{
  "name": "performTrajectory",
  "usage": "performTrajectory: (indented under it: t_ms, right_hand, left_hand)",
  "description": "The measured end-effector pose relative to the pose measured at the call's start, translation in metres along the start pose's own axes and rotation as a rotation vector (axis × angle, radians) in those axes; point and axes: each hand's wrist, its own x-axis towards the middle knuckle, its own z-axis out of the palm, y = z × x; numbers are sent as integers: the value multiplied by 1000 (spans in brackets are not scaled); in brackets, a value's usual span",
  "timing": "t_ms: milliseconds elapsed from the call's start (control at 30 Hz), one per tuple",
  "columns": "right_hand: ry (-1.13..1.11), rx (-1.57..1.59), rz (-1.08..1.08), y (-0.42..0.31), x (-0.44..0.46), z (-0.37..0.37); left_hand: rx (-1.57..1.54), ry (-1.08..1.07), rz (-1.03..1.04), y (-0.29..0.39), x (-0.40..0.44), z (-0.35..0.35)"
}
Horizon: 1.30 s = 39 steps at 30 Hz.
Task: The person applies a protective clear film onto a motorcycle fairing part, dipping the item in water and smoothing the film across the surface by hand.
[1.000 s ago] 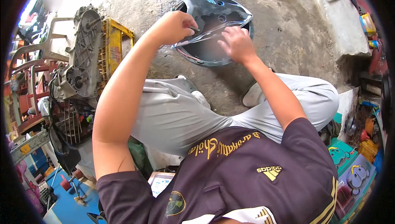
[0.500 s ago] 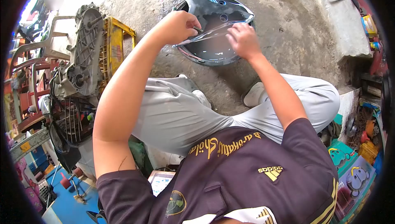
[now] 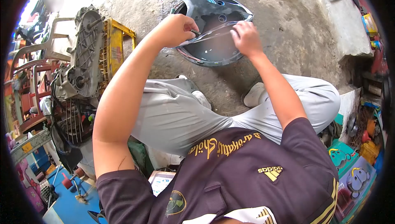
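My right hand has slid toward the pointed end of the glossy panel, bringing my work near that tip; whether its bunched fingers pinch anything I cannot tell; my left hand pinches a small dark piece; the panel lies over a basin.

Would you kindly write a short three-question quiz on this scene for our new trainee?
1. Multiple choice: where is the small dark object held? (a) in the left hand (b) in the right hand (c) between the feet
2. True or false: in this view, the yellow crate stands to the left of the dark panel.
3. Fill the gap: the person's trousers are light ____.

Key: 1. a; 2. true; 3. grey
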Motion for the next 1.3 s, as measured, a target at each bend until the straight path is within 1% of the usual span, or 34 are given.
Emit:
performTrajectory:
  t_ms: [67, 133, 200, 233, 300, 333, 367, 400, 467, 500, 600, 633, 667, 733, 800, 833, 867, 933, 967, 1000, 1067, 1100, 1167, 1233, 1267, 1300]
  right_hand:
    - [60, -28, 95, 11, -2, 2]
    - [35, -85, 61, -8, -1, 1]
    - [-49, -62, -61, -33, -3, 6]
    - [-47, -33, -94, -44, -2, 2]
    - [-39, -5, -74, -39, -2, 3]
    - [-34, 22, -59, -34, -1, 3]
    - [15, -6, -35, -23, -2, 6]
    - [15, -6, -39, -13, -3, 6]
    - [91, -46, 124, 6, -3, 6]
    - [126, -71, 136, 9, 0, 3]
    - [101, -119, 124, -1, 2, -1]
    - [79, -132, 47, -11, 4, -4]
    - [77, -131, 48, -21, 2, -3]
    - [-329, 65, -31, -37, -1, -3]
    - [-621, 85, 120, -52, -6, 1]
    - [-905, 112, 322, -58, 4, -10]
    - [-911, 107, 315, -58, 8, -3]
    - [-1083, 107, 339, -48, 18, 20]
    - [-1181, 113, 272, -41, 28, 32]
    - [-1182, 110, 268, -31, 32, 50]
    - [-1265, -23, 81, -16, 26, 95]
    - [-1260, -21, 80, -16, 18, 108]
    - [-874, -72, 366, -19, 1, 130]
    - [-921, -34, 546, -12, 13, 134]
    - [-922, -32, 545, -12, 18, 139]
    - [-986, 65, 584, -15, 21, 142]
  left_hand:
    - [1, 7, -24, 0, -2, -1]
    - [3, 9, -45, 1, -1, -2]
    - [-88, -35, -146, 2, 1, -4]
    - [-85, -37, -145, 0, 2, -3]
    - [-32, 44, 28, 0, 2, 1]
    - [-33, 44, 26, 0, 1, 1]
    - [-38, 12, -9, 1, 0, 1]
    - [-42, -19, -42, 2, -1, 0]
    - [-31, -4, -48, 3, -4, -1]
    - [-18, 5, -54, 3, -4, -2]
    - [-38, 16, -69, 2, -4, -4]
    - [-39, 14, -70, 3, -4, -5]
    - [-45, 11, -48, 4, -3, -5]
    - [-51, 9, -27, 7, -2, -4]
    - [-41, 7, -4, 10, -3, -3]
    - [-46, 14, -8, 11, -3, -4]
    - [-25, 17, 8, 12, -3, -5]
    - [-15, 21, 20, 12, -5, -2]
    - [-33, 18, 21, 10, -4, -1]
    - [-47, 16, 23, 9, -4, -2]
    - [-37, 34, 29, 8, -4, -2]
    - [-28, 43, 37, 8, -3, -2]
    - [-36, 46, 44, 5, -1, -1]
    - [-46, 49, 48, 8, -2, -5]
    - [-51, 42, 28, 9, -2, -7]
    - [-59, 33, 8, 10, -3, -8]
